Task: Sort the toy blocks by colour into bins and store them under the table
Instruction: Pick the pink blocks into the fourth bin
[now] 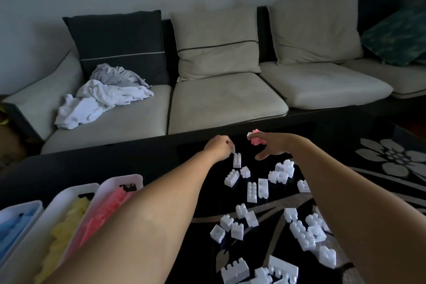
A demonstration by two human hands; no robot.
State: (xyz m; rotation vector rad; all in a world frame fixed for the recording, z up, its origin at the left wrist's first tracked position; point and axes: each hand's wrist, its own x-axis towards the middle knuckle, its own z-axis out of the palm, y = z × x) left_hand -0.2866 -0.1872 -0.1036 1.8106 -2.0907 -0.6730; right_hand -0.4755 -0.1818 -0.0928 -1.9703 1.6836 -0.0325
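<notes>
Plastic, light, hard and slick: loose blocks (252, 191) scatter lower right. Mid-frame my left hand (217, 145) pinches a white block (233, 148) by its sides; my right hand (276, 143), nearby, holds a pink clump (254, 139). Bins (119, 178) sit lower left.

Both bare arms stretch forward, side by side. Left hand (219, 146) sits knuckles up, fingertips pinching a small white block (233, 148). Right hand (275, 144) is just beside it, fingers curled over pink blocks (255, 139), thumb splayed downward.
</notes>
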